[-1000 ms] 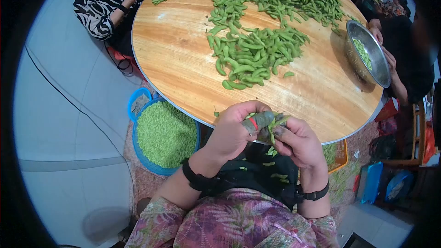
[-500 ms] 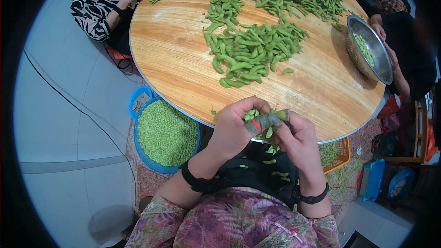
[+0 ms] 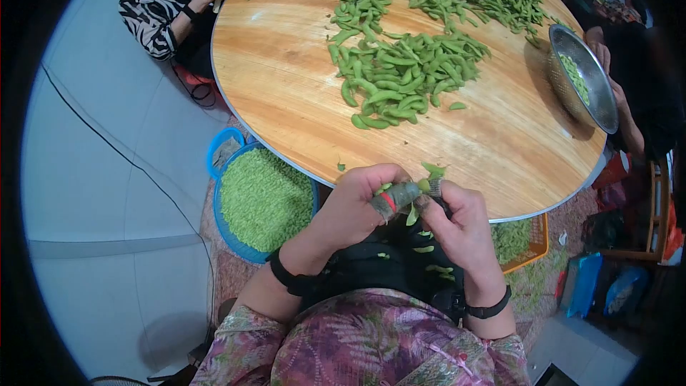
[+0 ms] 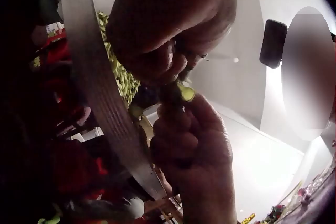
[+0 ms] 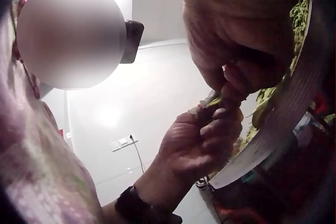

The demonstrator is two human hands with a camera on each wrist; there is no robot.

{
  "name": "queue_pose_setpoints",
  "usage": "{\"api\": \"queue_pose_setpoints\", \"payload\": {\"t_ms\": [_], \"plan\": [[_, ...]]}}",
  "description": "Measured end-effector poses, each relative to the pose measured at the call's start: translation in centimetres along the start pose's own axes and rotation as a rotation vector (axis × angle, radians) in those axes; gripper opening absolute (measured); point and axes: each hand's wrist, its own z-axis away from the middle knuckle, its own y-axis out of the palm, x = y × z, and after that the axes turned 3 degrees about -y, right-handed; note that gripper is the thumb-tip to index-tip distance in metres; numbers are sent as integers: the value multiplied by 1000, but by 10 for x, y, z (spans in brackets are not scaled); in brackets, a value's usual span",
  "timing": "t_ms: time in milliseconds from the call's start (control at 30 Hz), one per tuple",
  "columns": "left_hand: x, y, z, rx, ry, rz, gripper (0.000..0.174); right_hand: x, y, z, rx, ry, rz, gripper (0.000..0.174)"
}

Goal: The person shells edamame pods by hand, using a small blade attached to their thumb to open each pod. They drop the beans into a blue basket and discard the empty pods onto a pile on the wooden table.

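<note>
My left hand point(image 3: 354, 204) wears a grey cover with a red band on its thumb. Its fingers curl round green soybean pods, a bit of green showing behind the thumb. Facing it, my right hand point(image 3: 463, 223) pinches a pod point(image 3: 424, 186) between thumb and index finger, right at the left thumb's tip. Another pod point(image 3: 434, 169) pokes up above the fingers. In the left wrist view, a pale green pod end point(image 4: 186, 92) shows where the two hands meet. The right wrist view shows a green sliver at the left fingertips; the fingers hide the rest.
On the round wooden table point(image 3: 286, 86) lies a heap of pods point(image 3: 404, 75). A metal colander point(image 3: 582, 75) with beans stands at the right, near another person's hands. Below sit a blue basket point(image 3: 268, 200) of shelled beans and an orange crate point(image 3: 539, 243). Another person sits at upper left.
Both hands have stayed together near the table edge. The split green pieces between them have given way to a pod at the left thumb's tip. Beans visible behind the thumb are now mostly hidden.
</note>
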Motion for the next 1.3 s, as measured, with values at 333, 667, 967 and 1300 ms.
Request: {"api": "queue_pose_setpoints", "payload": {"t_ms": [333,667,967,1300], "plan": [[17,-3,15,77,-50,467,4,-2,4,3,99,87,-134,11],[90,-143,70,-484,-149,-891,6,-4,-40,3,-276,22,120,17],[139,-44,32,164,11,-950,21,-1,-37,10,-91,139,33,13],[172,6,1,886,-178,-984,14,-2,-43,-1,82,-31,234,17]]}}
